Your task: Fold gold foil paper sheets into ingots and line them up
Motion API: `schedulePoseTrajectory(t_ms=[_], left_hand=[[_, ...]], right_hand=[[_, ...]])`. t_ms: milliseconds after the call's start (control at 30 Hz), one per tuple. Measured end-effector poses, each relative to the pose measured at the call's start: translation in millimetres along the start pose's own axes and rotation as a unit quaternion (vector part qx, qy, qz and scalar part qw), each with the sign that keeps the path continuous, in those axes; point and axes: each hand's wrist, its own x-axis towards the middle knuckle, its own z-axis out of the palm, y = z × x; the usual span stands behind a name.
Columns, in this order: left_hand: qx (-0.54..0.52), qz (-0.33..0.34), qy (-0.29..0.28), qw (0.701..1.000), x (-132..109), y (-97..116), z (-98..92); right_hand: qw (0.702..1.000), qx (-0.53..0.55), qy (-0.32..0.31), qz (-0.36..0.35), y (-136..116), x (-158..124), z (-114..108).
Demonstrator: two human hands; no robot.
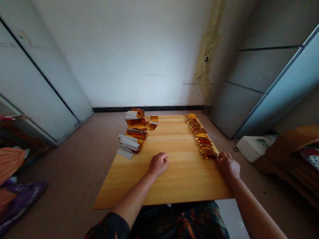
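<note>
My left hand [159, 163] rests near the middle of a wooden board [183, 179], its fingers curled in; whether something small is inside cannot be seen. At the board's right edge, my right hand [228, 164] is closed beside the near end of a row of folded gold paper pieces [200, 135], and what its fingers hold is hidden. Bundles of gold and white paper sheets [137, 141] lie at the board's left edge, with white undersides showing. Farther back lies another stack of gold sheets [135, 123].
A white wall [140, 56] stands behind the board. Grey cabinets [244, 91] rise at the right, near a white box [254, 148] and a wooden chair [291, 152]. Orange and purple bags [18, 194] lie at the left.
</note>
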Motion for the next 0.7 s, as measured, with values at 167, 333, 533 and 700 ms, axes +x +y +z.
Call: schedulePoseTrajectory(t_ms=[167, 333, 533, 700], left_hand=[[0.001, 0.001, -0.002, 1.000, -1.1, 0.3, -0.3], [0.002, -0.006, -0.003, 1.000, -1.2, 0.2, -0.1], [-0.004, -0.001, -0.003, 1.000, -2.2, 0.6, -1.5], [-0.016, -0.003, 0.002, 1.000, -3.2, 2.0, 0.3]], right_hand=[[0.999, -0.028, -0.032, 0.027, -5.3, 2.3, -7.0], [0.998, -0.032, -0.034, 0.031, -7.7, 2.6, -8.2], [0.999, -0.023, -0.023, 0.026, -3.8, -1.6, -9.2], [0.999, -0.027, 0.035, 0.012, -12.5, -17.4, -10.5]])
